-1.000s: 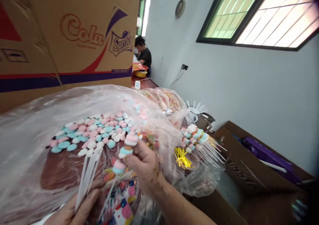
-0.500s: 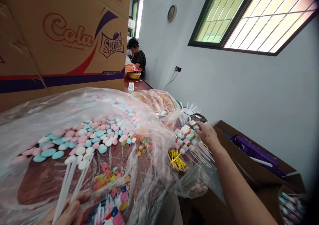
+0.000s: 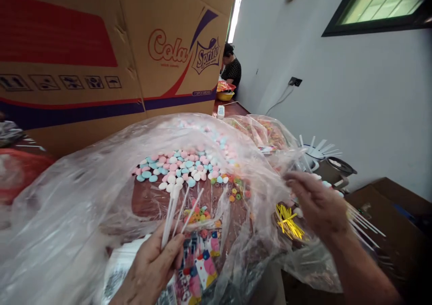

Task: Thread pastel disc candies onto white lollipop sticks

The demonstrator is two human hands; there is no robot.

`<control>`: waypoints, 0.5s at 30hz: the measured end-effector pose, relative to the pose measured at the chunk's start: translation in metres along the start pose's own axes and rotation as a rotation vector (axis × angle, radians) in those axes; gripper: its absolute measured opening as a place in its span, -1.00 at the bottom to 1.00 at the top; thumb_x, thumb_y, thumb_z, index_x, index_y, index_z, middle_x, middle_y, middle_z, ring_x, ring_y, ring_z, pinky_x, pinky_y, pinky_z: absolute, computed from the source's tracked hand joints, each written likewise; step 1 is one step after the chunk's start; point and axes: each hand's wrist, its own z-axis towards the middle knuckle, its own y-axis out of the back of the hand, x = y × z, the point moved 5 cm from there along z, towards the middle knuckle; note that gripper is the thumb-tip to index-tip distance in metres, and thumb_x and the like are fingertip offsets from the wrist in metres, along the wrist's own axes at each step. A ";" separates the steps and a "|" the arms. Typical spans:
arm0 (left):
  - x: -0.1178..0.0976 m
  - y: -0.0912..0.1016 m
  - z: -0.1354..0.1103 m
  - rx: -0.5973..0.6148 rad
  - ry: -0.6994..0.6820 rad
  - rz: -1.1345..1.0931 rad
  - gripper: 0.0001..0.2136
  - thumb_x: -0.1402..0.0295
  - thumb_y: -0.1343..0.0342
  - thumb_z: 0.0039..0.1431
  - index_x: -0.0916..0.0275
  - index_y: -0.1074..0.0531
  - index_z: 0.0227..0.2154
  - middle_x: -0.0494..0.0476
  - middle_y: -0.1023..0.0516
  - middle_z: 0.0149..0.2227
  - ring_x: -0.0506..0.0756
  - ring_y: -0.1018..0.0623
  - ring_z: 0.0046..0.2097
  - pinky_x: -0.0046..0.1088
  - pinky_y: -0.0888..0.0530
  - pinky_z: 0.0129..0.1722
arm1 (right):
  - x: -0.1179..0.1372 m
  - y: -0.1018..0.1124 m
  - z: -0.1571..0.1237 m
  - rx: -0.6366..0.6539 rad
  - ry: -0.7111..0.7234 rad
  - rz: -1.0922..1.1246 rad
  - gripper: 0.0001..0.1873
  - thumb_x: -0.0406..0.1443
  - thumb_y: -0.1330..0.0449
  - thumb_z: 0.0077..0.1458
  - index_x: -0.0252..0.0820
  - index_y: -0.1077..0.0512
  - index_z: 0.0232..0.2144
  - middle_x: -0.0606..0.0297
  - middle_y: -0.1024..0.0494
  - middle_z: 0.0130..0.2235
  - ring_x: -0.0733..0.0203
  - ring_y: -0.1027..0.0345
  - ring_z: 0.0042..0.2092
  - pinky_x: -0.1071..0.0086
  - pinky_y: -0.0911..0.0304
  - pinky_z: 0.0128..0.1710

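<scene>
My left hand (image 3: 151,266) is closed around a bundle of white plastic sticks (image 3: 175,213) that point up over a big clear plastic bag (image 3: 84,192). Inside the bag lie pink, blue and white marshmallow candies (image 3: 182,168) and small coloured ring candies (image 3: 232,192). My right hand (image 3: 317,201) hovers at the right edge of the bag with its fingers apart and nothing in it, above a heap of finished candy skewers (image 3: 364,222) and yellow twist ties (image 3: 286,217).
A tall cardboard carton (image 3: 111,53) printed Cola and Sprite stands behind the bag. A second bag of candy (image 3: 266,132) lies further back, beside a white cup of sticks (image 3: 317,152) and a metal pot (image 3: 337,168). A brown box (image 3: 388,210) sits right. Another person (image 3: 231,69) works far off.
My right hand carried a candy skewer from the middle to the heap at the right, let it go and drew back a little. The view swung left and down.
</scene>
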 end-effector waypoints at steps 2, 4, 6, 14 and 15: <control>-0.001 -0.011 -0.002 0.052 0.024 -0.010 -0.67 0.10 -0.35 -0.03 0.24 -0.40 -0.55 -0.11 -0.32 -0.63 -0.10 -0.21 -0.61 -0.69 -0.18 -0.64 | 0.040 -0.044 -0.023 0.258 -0.014 0.279 -0.76 -0.14 -0.13 0.16 -0.09 -0.56 -0.29 0.27 -0.62 -0.31 0.17 -0.48 -0.27 0.33 -0.36 -0.26; 0.000 -0.017 -0.003 0.075 0.012 -0.007 -0.62 0.04 -0.29 0.02 0.24 -0.37 -0.56 -0.12 -0.29 -0.66 -0.13 -0.13 -0.65 -0.68 -0.04 -0.68 | 0.074 -0.084 -0.049 0.498 -0.079 0.552 -0.77 -0.16 -0.13 0.18 -0.11 -0.54 -0.31 0.31 -0.57 -0.39 0.25 -0.40 -0.39 0.41 -0.31 -0.40; 0.001 -0.018 -0.003 0.103 -0.015 0.016 -0.60 -0.01 -0.24 0.06 0.24 -0.37 -0.54 -0.11 -0.32 -0.67 -0.14 -0.09 -0.69 -0.65 0.02 -0.69 | 0.099 -0.115 -0.072 0.683 -0.202 0.777 -0.78 -0.15 -0.17 0.16 -0.15 -0.53 -0.29 0.35 -0.52 -0.43 0.30 -0.34 -0.44 0.45 -0.25 -0.45; 0.003 -0.020 -0.007 0.099 -0.038 -0.038 -0.59 -0.03 -0.21 0.09 0.27 -0.42 -0.55 0.02 -0.46 -0.67 -0.07 -0.31 -0.69 -0.64 -0.16 -0.70 | 0.132 -0.138 -0.082 0.539 -0.191 0.810 -0.79 -0.18 -0.09 0.24 -0.15 -0.43 -0.36 0.36 -0.49 -0.47 0.28 -0.38 -0.45 0.43 -0.32 -0.45; -0.001 -0.020 -0.006 0.071 -0.033 -0.115 -0.60 0.00 -0.23 0.08 0.27 -0.43 -0.55 0.00 -0.45 -0.67 -0.07 -0.33 -0.68 -0.63 -0.20 -0.70 | 0.135 -0.132 -0.080 0.409 -0.080 0.716 -0.82 -0.22 -0.07 0.25 -0.14 -0.43 -0.26 0.30 -0.54 -0.38 0.22 -0.44 -0.36 0.37 -0.38 -0.35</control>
